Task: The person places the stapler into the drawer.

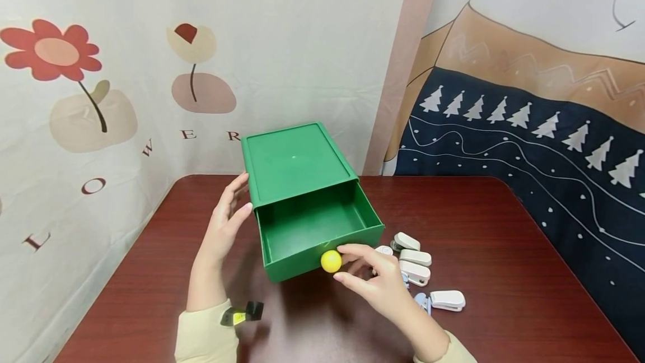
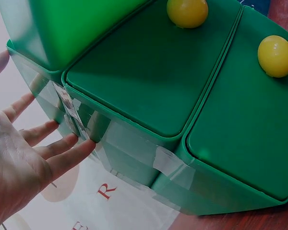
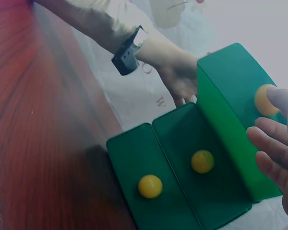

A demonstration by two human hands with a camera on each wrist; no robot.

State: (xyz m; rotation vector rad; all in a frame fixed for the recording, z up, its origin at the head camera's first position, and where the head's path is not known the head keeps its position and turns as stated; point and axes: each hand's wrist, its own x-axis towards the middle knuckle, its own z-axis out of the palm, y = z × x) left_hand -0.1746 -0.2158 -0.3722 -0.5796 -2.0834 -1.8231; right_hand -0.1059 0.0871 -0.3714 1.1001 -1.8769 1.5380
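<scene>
We have the green drawer box [image 1: 297,175] standing near the back edge of the red-brown table [image 1: 504,223], a little left of its middle, with its top drawer [image 1: 317,228] drawn out toward the front edge and nothing to be seen inside it. Our left hand [image 1: 227,220] lies flat against the box's left wall, fingers straight and slightly spread, fingertips [image 2: 72,143] touching the taped side. Our right hand [image 1: 375,276] sits at the drawer front, its fingers loosely bent and apart beside the yellow knob [image 1: 331,261]; whether they actually pinch the knob we cannot tell, since the head view shows them only touching or just next to it. To work the drawer cleanly, we judge it best to keep the left palm braced so the light box does not slide on the table, and to move the drawer straight along its runners by the knob, not at a slant, lest it jam. The small white staplers [image 1: 415,268] lie just right of the drawer, toward the front edge, so we should keep the right wrist clear of them.
</scene>
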